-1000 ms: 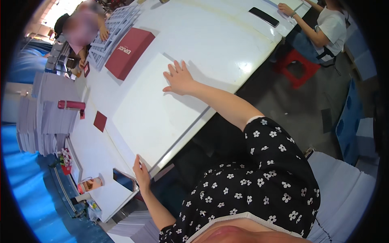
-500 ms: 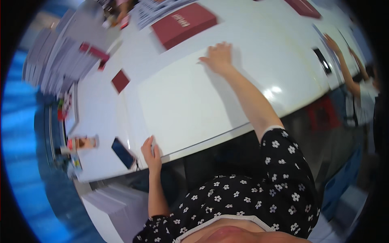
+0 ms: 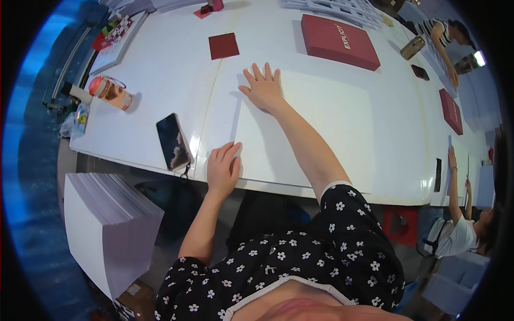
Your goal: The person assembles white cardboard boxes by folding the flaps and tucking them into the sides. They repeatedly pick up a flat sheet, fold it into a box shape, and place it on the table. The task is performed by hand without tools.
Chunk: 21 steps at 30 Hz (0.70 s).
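Note:
A large white sheet (image 3: 332, 134) lies flat on the white table in front of me. My right hand (image 3: 263, 92) is spread palm down over its far left corner, fingers apart and nothing gripped. My left hand (image 3: 224, 168) rests by the sheet's near left corner at the table's front edge. Its fingers are loosely bent and its thumb stands apart. Left of that hand lies a dark phone (image 3: 173, 142) with a strap. Beyond my right hand is a dark red square card (image 3: 224, 46).
A red box (image 3: 340, 43) stands at the far side, near paper stacks. A bottle with a red lid (image 3: 110, 92) is at the left. A tall paper stack (image 3: 112, 230) stands below the table's left end. Another person's hand (image 3: 452, 158) is at the far right.
My right hand has slid left along the sheet's far edge to its far left corner. My left hand stays by the near left corner. The view has turned.

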Motion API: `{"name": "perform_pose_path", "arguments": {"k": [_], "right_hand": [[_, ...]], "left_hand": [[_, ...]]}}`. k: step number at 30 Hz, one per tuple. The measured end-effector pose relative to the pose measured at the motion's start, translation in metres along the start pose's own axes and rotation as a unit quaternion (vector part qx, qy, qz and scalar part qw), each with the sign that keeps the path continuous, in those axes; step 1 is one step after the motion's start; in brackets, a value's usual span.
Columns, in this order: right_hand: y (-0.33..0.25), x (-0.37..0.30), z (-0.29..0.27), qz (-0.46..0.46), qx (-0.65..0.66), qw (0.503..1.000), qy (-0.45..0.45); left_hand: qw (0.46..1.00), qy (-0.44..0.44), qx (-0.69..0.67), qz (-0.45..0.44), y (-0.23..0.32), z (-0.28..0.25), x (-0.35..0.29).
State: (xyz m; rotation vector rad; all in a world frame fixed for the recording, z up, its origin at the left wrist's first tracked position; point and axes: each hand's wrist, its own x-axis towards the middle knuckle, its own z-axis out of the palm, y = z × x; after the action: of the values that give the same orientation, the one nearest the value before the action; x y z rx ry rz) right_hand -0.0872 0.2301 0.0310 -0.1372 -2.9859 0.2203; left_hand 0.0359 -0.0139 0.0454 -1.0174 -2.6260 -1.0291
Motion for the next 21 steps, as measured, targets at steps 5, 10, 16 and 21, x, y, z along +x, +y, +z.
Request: {"name": "perform_pose_path", "arguments": {"k": [5,10,16,21], "right_hand": [[0.009,-0.089,-0.018,-0.119,0.022,0.993,-0.017],[0.061,-0.248,-0.061,0.033,0.023,0.999,-0.029],[0.08,-0.378,-0.079,0.237,-0.051,0.97,0.028],[0.067,-0.393,-0.082,0.245,-0.059,0.965,0.078]], "left_hand": [[1.0,-0.004,-0.003,-0.002,-0.004,0.003,-0.001],[0.999,0.021,-0.001,0.039,-0.023,0.019,-0.006],[0.999,-0.003,0.0,0.047,-0.018,0.012,-0.008],[0.993,-0.001,0.039,0.112,-0.025,0.021,-0.008]]}}
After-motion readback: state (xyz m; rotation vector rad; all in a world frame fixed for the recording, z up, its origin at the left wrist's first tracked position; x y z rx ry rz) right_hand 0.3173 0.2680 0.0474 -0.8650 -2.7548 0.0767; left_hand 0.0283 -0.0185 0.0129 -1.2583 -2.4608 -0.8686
